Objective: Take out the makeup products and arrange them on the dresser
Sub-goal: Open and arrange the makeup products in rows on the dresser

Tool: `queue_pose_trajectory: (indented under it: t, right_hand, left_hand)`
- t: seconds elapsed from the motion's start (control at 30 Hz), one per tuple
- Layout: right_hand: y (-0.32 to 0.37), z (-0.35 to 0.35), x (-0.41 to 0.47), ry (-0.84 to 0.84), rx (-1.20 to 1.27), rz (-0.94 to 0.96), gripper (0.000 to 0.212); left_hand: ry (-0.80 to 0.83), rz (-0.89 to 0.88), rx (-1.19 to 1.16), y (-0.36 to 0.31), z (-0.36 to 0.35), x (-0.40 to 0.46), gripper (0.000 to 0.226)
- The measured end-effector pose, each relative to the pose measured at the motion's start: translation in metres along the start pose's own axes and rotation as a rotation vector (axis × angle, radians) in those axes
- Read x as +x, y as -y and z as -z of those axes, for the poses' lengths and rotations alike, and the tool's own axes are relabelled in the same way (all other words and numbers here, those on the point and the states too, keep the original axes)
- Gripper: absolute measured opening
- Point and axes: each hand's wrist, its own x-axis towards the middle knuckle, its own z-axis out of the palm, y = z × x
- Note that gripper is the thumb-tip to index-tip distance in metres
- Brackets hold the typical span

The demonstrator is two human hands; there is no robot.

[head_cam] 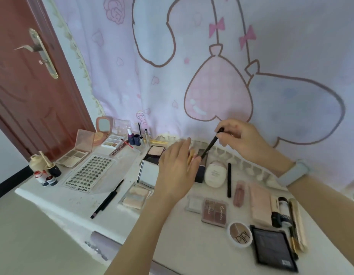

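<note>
Centrally, the right hand (238,135) pinches the upper end of a slim black brush (210,142) between thumb and curled fingers; the stick slants down and leftward, its lower tip near the left hand's fingertips. The left hand (177,167) is flat, fingers straight and close together, hovering palm-down over an open mirrored compact (151,165) with a pale powder pan; whether it touches anything cannot be told. A light blue band (294,172) circles the right wrist.

Around the hands, the white dresser top (59,197) carries flat, mostly rectangular cases: a clear sheet of false lashes (89,170) in rows, a thin black pencil (107,198), a pale pink palette (135,196), a white oval tube (214,173), a black stick (229,179), a mauve eyeshadow palette (214,212), a round brow pot (239,236), a glossy black compact (274,248) and a matte pink box (260,203). Small rounded bottles (43,167) stand at the left edge.

Behind hangs a soft lilac cloth (192,56) printed with balloons, beside a brown panelled door (23,86).
</note>
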Motion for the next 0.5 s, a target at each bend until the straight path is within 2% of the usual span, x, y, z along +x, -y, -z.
queue_pose_trajectory:
  t: [0.2, 0.37, 0.5]
  right_hand:
    - [0.01, -0.014, -0.039, -0.132, 0.332, -0.014, 0.022]
    - [-0.004, -0.031, -0.064, -0.212, 0.53, -0.13, 0.019]
    - [-0.01, -0.037, -0.072, -0.338, 0.739, -0.22, 0.019]
  left_hand:
    - [0.106, 0.022, -0.25, -0.014, 0.0, -0.042, 0.028]
    - [0.099, 0.052, -0.205, -0.017, -0.002, -0.073, 0.02]
    - [0.115, 0.093, -0.103, -0.008, -0.001, -0.089, 0.025]
